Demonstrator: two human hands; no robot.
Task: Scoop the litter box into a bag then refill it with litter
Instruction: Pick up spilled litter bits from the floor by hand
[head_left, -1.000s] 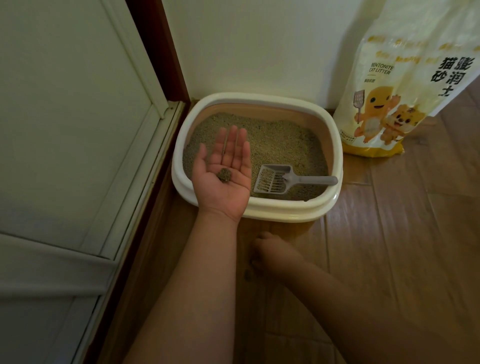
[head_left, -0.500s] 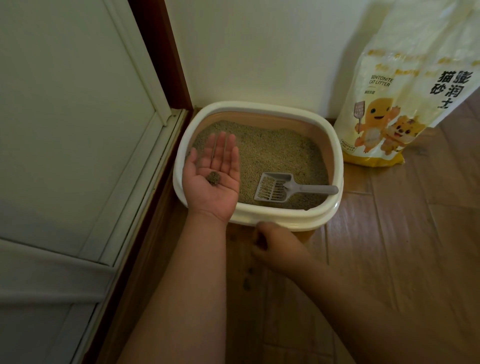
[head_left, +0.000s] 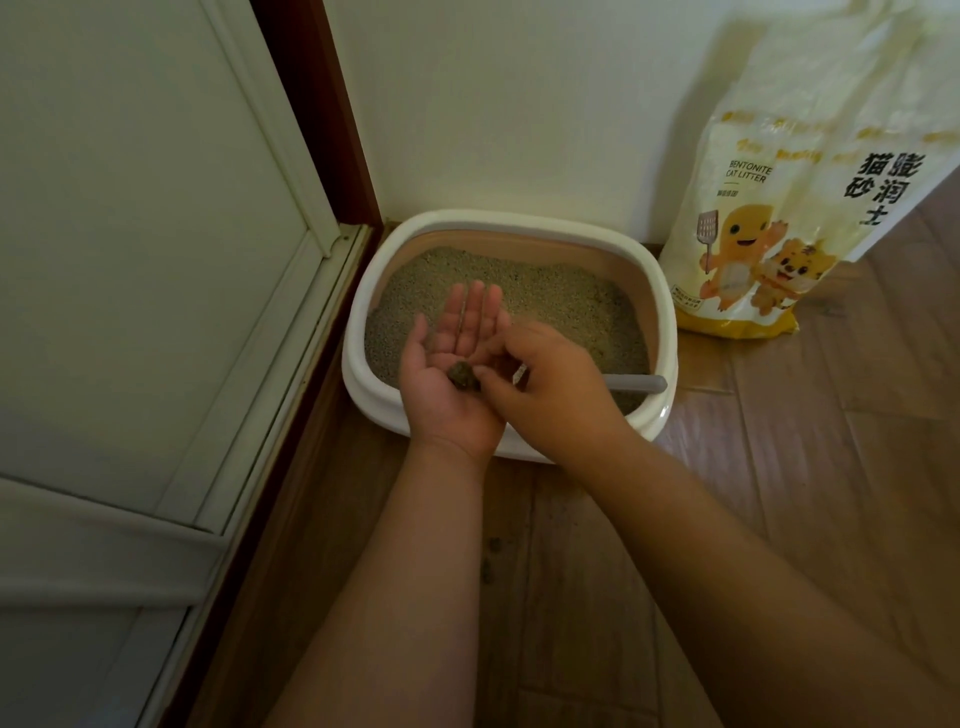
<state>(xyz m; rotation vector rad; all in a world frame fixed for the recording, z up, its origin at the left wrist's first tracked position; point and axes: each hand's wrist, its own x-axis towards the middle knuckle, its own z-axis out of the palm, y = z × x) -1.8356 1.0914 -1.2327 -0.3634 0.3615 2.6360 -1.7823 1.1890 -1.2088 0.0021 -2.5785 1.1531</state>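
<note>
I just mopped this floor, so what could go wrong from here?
The clump sits loose on the open left hand while the right hand adds to it; a tilt could drop it. Crumbs already lie on the floor. The scoop lies unused in the litter box.

The scene is dim and warm-toned, with a greenish cast. A soft shadow falls on the pale wall (head_left: 519, 104) left of the tall yellow-and-white plastic litter bag (head_left: 779, 208). Faint sheen marks the brown wooden plank floor (head_left: 831, 441) beside the bag. Wide-angle distortion bends the white panelled door frame (head_left: 291, 171). The forearms at the bottom edge look soft and slightly blurred.
</note>
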